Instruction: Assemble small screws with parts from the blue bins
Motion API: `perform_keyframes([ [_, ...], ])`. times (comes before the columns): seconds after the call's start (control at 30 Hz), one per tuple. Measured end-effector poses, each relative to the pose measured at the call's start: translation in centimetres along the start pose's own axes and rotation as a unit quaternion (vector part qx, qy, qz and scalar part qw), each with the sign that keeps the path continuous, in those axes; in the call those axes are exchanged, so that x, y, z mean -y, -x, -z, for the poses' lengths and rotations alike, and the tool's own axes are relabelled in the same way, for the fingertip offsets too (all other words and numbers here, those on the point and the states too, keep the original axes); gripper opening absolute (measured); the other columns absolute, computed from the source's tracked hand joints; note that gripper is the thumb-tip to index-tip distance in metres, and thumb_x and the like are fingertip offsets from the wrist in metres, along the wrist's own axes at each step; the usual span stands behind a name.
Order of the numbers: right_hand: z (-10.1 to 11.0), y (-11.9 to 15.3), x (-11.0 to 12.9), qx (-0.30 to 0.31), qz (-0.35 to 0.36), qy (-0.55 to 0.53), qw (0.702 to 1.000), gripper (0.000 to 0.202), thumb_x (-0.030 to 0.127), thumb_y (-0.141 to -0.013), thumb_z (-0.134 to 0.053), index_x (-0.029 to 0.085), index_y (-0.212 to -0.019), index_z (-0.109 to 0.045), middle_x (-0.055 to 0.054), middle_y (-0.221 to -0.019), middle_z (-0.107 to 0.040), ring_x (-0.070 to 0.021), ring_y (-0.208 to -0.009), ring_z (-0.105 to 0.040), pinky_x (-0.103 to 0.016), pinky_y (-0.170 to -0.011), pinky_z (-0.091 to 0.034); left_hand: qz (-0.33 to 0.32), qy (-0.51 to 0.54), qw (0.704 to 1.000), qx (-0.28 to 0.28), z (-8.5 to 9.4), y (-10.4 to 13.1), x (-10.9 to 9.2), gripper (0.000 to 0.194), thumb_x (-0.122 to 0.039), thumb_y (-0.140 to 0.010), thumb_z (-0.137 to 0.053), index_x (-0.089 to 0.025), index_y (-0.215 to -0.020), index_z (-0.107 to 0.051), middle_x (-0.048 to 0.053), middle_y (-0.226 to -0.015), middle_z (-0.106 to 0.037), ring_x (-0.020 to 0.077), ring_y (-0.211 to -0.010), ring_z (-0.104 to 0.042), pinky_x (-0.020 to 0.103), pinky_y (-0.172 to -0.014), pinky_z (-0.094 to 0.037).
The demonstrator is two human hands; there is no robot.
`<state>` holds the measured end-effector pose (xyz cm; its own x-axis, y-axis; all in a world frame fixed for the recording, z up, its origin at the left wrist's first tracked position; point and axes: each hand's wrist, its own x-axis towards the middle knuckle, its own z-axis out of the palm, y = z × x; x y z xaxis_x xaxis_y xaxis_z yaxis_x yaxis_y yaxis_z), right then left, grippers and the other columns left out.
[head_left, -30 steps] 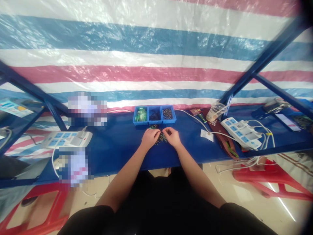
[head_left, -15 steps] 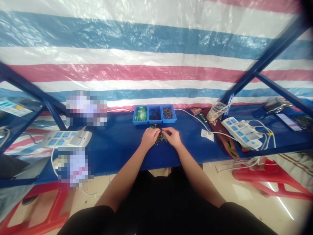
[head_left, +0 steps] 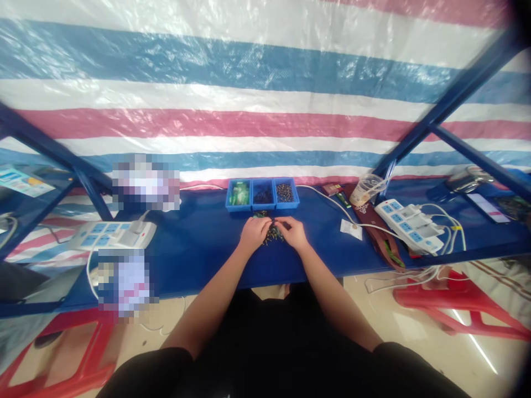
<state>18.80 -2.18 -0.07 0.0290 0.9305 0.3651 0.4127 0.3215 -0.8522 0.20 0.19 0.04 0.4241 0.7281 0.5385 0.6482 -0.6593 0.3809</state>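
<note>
My left hand (head_left: 255,231) and my right hand (head_left: 293,230) meet fingertip to fingertip at the middle of the blue table (head_left: 186,243). Each is closed in a pinch around something small and dark that I cannot make out. Beneath and between them lies a pile of small green, black and brass-coloured parts (head_left: 272,236), partly covered by my fingers. Just beyond stand three joined blue bins: a bin with green pieces (head_left: 239,208), a bin with dark pieces (head_left: 263,207), and a bin with small metallic pieces (head_left: 287,205).
A power strip (head_left: 409,224) with plugged-in chargers lies at the right, near a plastic cup (head_left: 366,189), a brown bag (head_left: 379,240) and a white packet (head_left: 350,229). Another power strip (head_left: 99,235) is at the left. A white cable (head_left: 332,204) crosses the right side. Blue frame bars (head_left: 409,141) flank the table.
Both hands stay pinched together over the pile with hardly any movement. The view has shifted very slightly.
</note>
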Motion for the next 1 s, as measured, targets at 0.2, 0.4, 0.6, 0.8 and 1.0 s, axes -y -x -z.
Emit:
perform_keyframes([
  [0.2,-0.01,0.09,0.23,-0.013,-0.012,-0.010,1.000,0.025,0.040,-0.084,-0.064,0.023,-0.099,-0.074,-0.005,-0.096,-0.075,-0.0196,-0.083,-0.069,-0.031,-0.075,-0.056,-0.005,-0.004,1.000,0.003,0.19,-0.04,-0.14,0.027,-0.030,-0.100,-0.041,-0.018,-0.103,-0.064,0.007,-0.096,-0.073,0.0186,-0.086,-0.066,0.035,-0.079,-0.041],
  [0.4,0.02,0.02,0.27,-0.018,-0.018,-0.005,1.000,0.025,0.040,-0.085,-0.062,0.023,-0.098,-0.075,-0.005,-0.096,-0.075,-0.0192,-0.080,-0.069,-0.032,-0.075,-0.056,0.002,0.006,1.000,-0.006,-0.03,0.07,-0.09,0.025,-0.033,-0.098,-0.045,-0.018,-0.104,-0.064,0.007,-0.097,-0.073,0.0186,-0.086,-0.066,0.035,-0.081,-0.042],
  [0.6,0.02,0.09,0.35,-0.011,-0.027,-0.004,1.000,0.027,0.042,-0.085,-0.062,0.023,-0.099,-0.074,-0.005,-0.097,-0.074,-0.0199,-0.082,-0.069,-0.033,-0.075,-0.056,0.004,0.007,1.000,0.001,0.00,0.06,-0.03,0.029,-0.034,-0.099,-0.040,-0.019,-0.102,-0.065,0.008,-0.095,-0.073,0.0191,-0.084,-0.066,0.036,-0.081,-0.043],
  [0.8,-0.09,0.13,0.20,-0.011,-0.014,-0.015,1.000,0.027,0.040,-0.083,-0.065,0.022,-0.101,-0.074,-0.005,-0.095,-0.075,-0.0189,-0.079,-0.069,-0.031,-0.071,-0.055,0.010,0.003,1.000,0.013,0.24,-0.09,-0.13,0.028,-0.031,-0.100,-0.039,-0.019,-0.103,-0.064,0.007,-0.094,-0.073,0.0182,-0.084,-0.066,0.035,-0.080,-0.041],
  [1.0,-0.09,0.06,0.18,-0.019,-0.019,-0.012,1.000,0.025,0.040,-0.085,-0.063,0.023,-0.098,-0.075,-0.005,-0.096,-0.075,-0.0187,-0.079,-0.069,-0.031,-0.072,-0.055,0.010,0.009,1.000,-0.001,-0.05,0.08,-0.03,0.026,-0.034,-0.098,-0.045,-0.018,-0.107,-0.063,0.007,-0.095,-0.073,0.0190,-0.085,-0.066,0.036,-0.082,-0.042],
])
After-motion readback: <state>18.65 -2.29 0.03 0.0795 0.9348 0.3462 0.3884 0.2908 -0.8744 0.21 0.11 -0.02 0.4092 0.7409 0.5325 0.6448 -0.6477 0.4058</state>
